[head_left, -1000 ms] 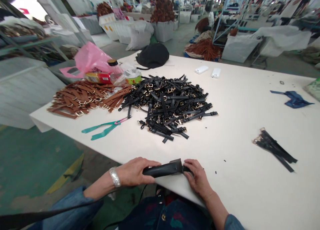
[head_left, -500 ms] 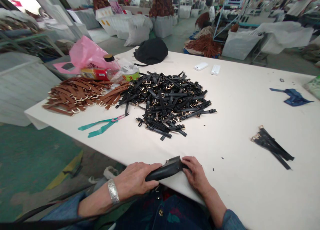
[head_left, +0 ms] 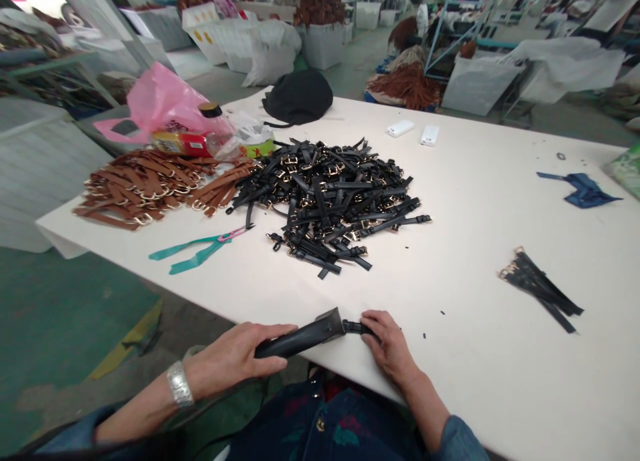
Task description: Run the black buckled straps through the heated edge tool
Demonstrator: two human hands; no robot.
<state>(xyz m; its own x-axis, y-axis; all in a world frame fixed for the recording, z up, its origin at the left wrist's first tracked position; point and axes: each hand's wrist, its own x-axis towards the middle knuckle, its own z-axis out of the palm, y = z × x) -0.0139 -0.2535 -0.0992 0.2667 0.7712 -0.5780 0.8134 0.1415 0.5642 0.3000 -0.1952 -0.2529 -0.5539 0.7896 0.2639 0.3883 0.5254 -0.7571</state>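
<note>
My left hand (head_left: pixel 240 357), with a silver bracelet at the wrist, is wrapped round a black handheld tool (head_left: pixel 303 335) with a thick handle and a wider, squared end. I cannot make out its exact kind. The wide end points right, just above the table's near edge. My right hand (head_left: pixel 389 344) pinches a short black strap (head_left: pixel 353 327), whose end sticks out leftward close to the tool; the rest is hidden by the fingers. Beyond both hands lies a heap of black straps (head_left: pixel 325 201) with gold buckles. A small bundle of black straps (head_left: pixel 543 287) rests to the right.
On the white table (head_left: pixel 470 201) are brown straps (head_left: pixel 140 184), pink-handled snippers (head_left: pixel 233 233) with teal ribbon, a pink bag (head_left: pixel 160 104), a black cap (head_left: pixel 299 97), white devices (head_left: pixel 400 128) and a blue cloth scrap (head_left: pixel 585 189). Bins (head_left: pixel 323 47) stand beyond.
My left hand has drawn the tool to the left, leaving a gap in which the strap end now shows. My right hand has stayed nearly in place, still pinching the strap.
</note>
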